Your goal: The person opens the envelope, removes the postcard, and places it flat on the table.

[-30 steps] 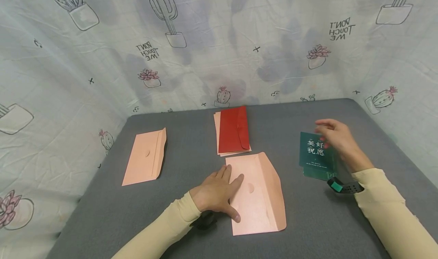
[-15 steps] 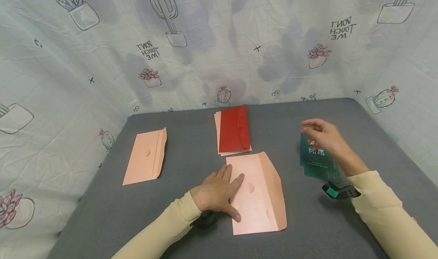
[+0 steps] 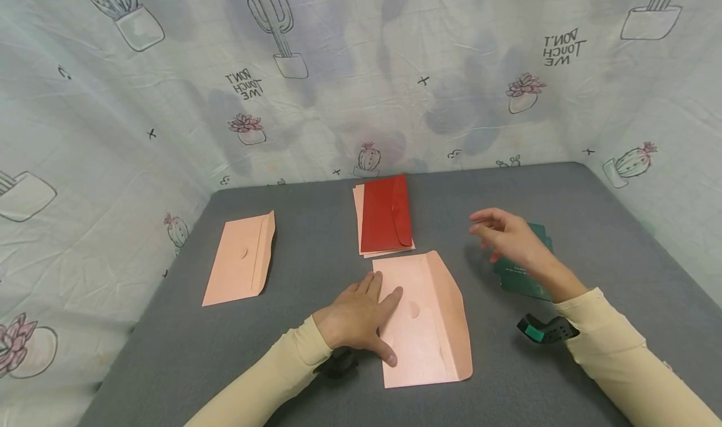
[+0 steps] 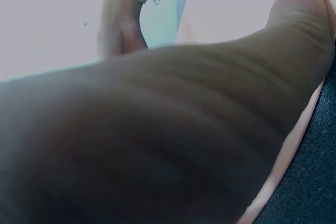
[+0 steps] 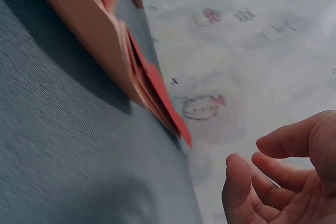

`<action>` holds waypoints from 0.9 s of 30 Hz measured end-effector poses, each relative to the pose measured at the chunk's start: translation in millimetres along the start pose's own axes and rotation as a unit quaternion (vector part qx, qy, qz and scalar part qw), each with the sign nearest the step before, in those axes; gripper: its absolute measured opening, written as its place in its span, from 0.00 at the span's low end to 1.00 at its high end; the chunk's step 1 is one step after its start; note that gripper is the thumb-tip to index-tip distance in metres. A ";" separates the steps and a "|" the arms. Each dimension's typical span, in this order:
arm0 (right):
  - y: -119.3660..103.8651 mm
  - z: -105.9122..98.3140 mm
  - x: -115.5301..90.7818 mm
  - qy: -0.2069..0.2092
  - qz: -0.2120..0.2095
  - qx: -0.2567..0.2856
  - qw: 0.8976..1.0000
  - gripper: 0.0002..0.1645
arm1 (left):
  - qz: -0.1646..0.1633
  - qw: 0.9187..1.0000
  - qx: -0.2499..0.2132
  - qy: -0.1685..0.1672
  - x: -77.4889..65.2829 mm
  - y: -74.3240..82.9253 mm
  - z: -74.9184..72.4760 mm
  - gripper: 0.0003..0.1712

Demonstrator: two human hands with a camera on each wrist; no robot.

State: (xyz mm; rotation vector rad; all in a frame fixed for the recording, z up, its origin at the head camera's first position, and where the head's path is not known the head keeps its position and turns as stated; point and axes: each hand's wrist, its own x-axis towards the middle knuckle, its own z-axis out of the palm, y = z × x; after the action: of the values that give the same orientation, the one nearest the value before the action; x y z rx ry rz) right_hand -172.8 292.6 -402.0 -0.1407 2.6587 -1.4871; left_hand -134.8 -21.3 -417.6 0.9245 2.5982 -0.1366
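A pink envelope [image 3: 417,345] lies in front of me with its flap [image 3: 451,317] raised along the right side. Across its left edge my left hand [image 3: 358,317] rests with fingers spread, thumb on the paper. My right hand [image 3: 510,239] hovers over the table to the right of that envelope, fingers loosely bent and nothing between them; the right wrist view shows a gap between thumb [image 5: 286,142] and fingers. Under the right forearm lie dark green cards [image 3: 521,283] with white print, partly covered by the hand. In the left wrist view the hand itself hides most of the envelope.
Behind the near envelope sits a stack, a red envelope [image 3: 386,217] on top of pink ones [image 3: 359,226]. Another pink envelope [image 3: 237,261] with a lifted flap is at the left. A cactus-print curtain [image 3: 350,82] encloses the grey table [image 3: 316,226] at the back and sides.
My right hand has moved left from above the green cards, carrying nothing. My left hand stays in place on the pink envelope.
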 end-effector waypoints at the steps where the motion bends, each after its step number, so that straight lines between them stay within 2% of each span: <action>1: 0.5 3.1 0.2 -0.004 -0.001 0.000 1.000 0.27 | -0.001 1.000 0.001 -0.001 0.1 -0.1 0.4 0.70; 15: 7.1 28.9 5.4 -0.086 0.020 0.009 0.996 0.34 | -0.001 1.000 -0.001 0.003 -0.6 -0.1 0.4 0.70; 27: 10.0 39.7 7.5 -0.109 0.033 0.017 0.993 0.34 | -0.001 1.000 -0.003 0.000 -0.6 -0.2 0.2 0.69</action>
State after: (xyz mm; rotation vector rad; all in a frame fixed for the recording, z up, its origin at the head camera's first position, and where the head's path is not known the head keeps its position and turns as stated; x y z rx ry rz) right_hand -175.7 263.3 -431.5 -0.1979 2.4415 -1.4081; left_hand -134.4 -21.8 -417.5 0.9193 2.5972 -0.1283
